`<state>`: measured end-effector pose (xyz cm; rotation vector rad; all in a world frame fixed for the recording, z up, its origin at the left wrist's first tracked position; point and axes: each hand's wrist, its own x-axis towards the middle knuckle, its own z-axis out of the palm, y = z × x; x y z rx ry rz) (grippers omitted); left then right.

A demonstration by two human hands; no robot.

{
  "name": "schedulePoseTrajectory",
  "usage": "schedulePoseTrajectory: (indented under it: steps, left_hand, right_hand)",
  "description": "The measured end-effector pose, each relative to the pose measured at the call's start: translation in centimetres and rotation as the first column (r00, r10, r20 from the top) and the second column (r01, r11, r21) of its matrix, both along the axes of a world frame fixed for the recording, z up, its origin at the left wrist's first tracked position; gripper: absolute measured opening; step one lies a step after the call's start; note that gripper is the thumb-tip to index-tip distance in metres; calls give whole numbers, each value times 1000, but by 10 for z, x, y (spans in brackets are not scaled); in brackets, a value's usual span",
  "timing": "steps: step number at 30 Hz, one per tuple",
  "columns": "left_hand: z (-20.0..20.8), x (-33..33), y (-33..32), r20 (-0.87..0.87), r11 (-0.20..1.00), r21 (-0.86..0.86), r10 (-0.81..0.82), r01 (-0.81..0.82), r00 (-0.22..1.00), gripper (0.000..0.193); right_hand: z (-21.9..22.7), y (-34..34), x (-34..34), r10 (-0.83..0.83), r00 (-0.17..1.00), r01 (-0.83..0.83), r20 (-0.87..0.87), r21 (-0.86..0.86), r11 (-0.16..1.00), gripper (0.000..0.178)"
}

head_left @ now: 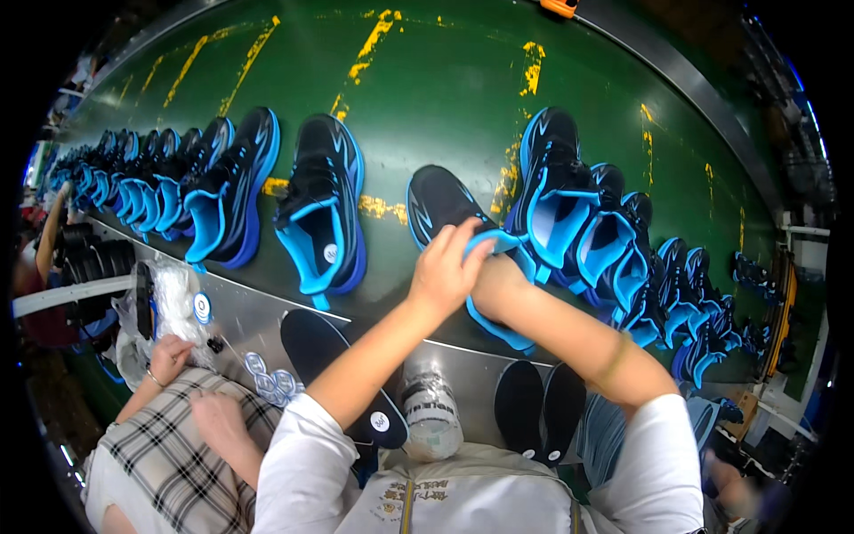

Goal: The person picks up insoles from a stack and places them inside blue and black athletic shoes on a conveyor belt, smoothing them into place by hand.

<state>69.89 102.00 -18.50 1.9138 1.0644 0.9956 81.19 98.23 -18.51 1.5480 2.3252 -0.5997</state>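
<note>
A black and blue sneaker (442, 198) lies in front of me with its toe pointing away. My left hand (447, 267) grips the light blue collar on its left side, fingers curled over the edge. My right hand (500, 287) reaches into the shoe opening up to about the wrist; its fingers are hidden inside. Just left stands another sneaker (322, 182) with a round white sticker visible inside. Close on the right is a sneaker (553, 191) with a pale interior.
Rows of sneakers run left (233, 200) and right (680, 267) along the green table (436, 80). On the metal ledge are a long black insole (311, 343), two more insoles (519, 405), round stickers (271, 383) and a clear plastic container (431, 409). A co-worker's hands (169, 358) are at left.
</note>
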Motion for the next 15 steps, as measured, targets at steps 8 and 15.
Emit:
schedulePoseTrajectory:
  steps: [8,15]
  left_hand:
    - [22,-2,16,-60,952,-290,-121,99,991,22]
    - [24,-40,-2,-82,967,-161,-211,196,974,25]
  right_hand:
    - [53,-43,3,112,967,-30,228,-334,942,44]
    - [37,-139,15,-251,786,517,-565,379,768,20]
